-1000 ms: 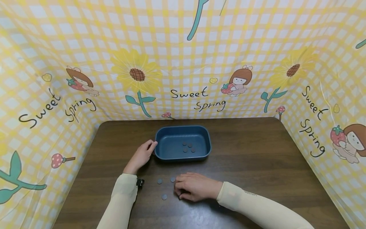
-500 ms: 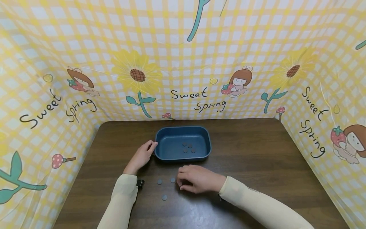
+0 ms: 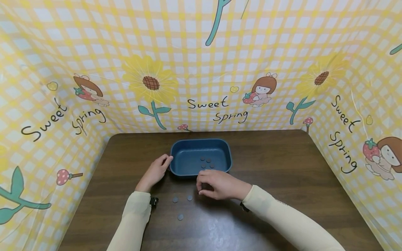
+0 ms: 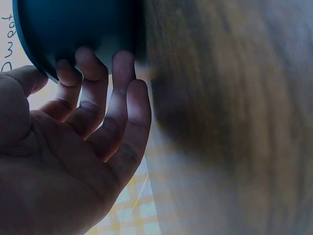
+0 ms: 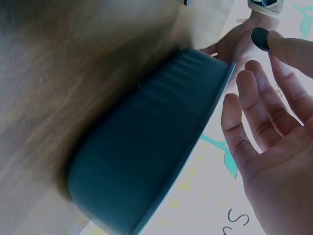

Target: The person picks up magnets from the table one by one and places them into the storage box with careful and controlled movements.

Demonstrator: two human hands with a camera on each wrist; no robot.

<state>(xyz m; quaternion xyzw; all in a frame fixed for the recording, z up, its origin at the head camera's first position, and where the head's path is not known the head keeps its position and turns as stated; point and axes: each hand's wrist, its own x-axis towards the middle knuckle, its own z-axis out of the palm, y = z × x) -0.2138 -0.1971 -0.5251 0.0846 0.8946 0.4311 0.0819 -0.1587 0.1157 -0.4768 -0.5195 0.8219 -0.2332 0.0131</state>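
A blue rectangular tray (image 3: pixel 185 162) stands on the wooden table, with several small grey coins (image 3: pixel 208 160) lying inside toward its right half. My left hand (image 3: pixel 155 170) holds the tray's left end; in the left wrist view its thumb is at the rim and its curled fingers (image 4: pixel 90 95) lie by the outer wall. Just over the tray's front edge, my right hand (image 3: pixel 220 184) pinches one coin (image 5: pixel 260 39) between thumb and index finger, as the right wrist view shows; its other fingers are loosely bent. Three more coins (image 3: pixel 190 198) lie on the table between the forearms.
The dark brown wooden table (image 3: pixel 276 164) reaches back to a yellow checked cloth (image 3: pixel 201 76), which hangs at the back and both sides. A black wrist strap (image 3: pixel 154 201) shows at the left sleeve.
My right hand has lifted from beside the loose coins and moved forward to the tray's front edge, carrying a coin. The left hand and the tray have stayed in place.
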